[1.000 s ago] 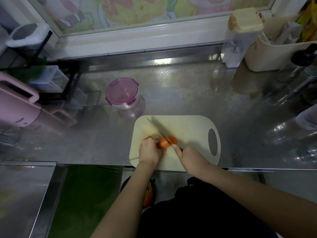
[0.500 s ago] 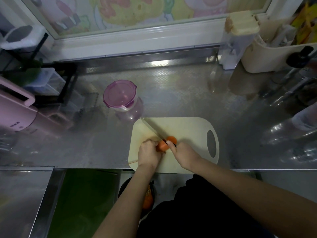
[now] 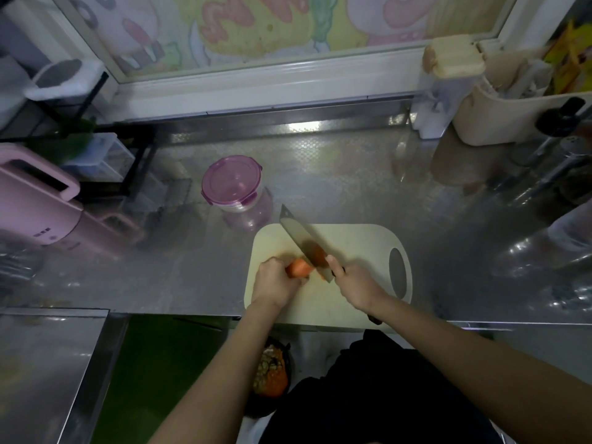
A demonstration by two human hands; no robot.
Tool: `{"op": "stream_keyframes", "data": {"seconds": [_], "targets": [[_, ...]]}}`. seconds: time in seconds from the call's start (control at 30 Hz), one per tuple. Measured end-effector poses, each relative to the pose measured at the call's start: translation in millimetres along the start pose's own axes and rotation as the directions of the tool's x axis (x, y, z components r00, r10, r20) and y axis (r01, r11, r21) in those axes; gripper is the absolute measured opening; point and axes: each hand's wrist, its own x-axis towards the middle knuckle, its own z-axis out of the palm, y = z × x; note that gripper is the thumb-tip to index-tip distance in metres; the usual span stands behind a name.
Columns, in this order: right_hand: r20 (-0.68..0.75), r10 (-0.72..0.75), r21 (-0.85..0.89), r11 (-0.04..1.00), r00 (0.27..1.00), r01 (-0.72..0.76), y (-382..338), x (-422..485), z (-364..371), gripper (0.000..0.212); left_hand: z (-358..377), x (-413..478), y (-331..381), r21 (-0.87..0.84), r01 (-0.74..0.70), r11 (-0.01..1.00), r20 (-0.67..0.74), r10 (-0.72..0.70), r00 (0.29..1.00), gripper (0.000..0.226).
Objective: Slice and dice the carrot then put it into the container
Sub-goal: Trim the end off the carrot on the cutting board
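An orange carrot (image 3: 299, 268) lies on the cream cutting board (image 3: 358, 248) at the counter's front edge. My left hand (image 3: 275, 282) grips the carrot's left end and hides part of it. My right hand (image 3: 354, 283) holds the knife (image 3: 302, 240) by its handle, forefinger along the blade. The blade is tilted flat side up, just right of the carrot's cut end, and an orange piece shows on or behind it. The round container (image 3: 232, 184) with a purple lid stands shut behind the board, to the left.
A pink appliance (image 3: 35, 209) and a black rack (image 3: 105, 149) stand at the left. A cream utensil tub (image 3: 512, 113) and a clear dispenser (image 3: 442, 91) stand at the back right. Below the counter edge sits a bin with orange peelings (image 3: 270, 373).
The knife has lifted and tilted, showing its flat side, where earlier its edge was down on the carrot. My left hand stays on the carrot.
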Motion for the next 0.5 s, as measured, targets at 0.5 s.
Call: {"op": "stream_keyframes", "data": {"seconds": [0.5], "targets": [[-0.008, -0.127, -0.015, 0.992, 0.992, 0.127, -6.8, -15.6, 5.0, 0.059, -1.9, -20.6, -29.7, -0.866, 0.37, 0.337, 0.11, -0.594, 0.797, 0.035]]}}
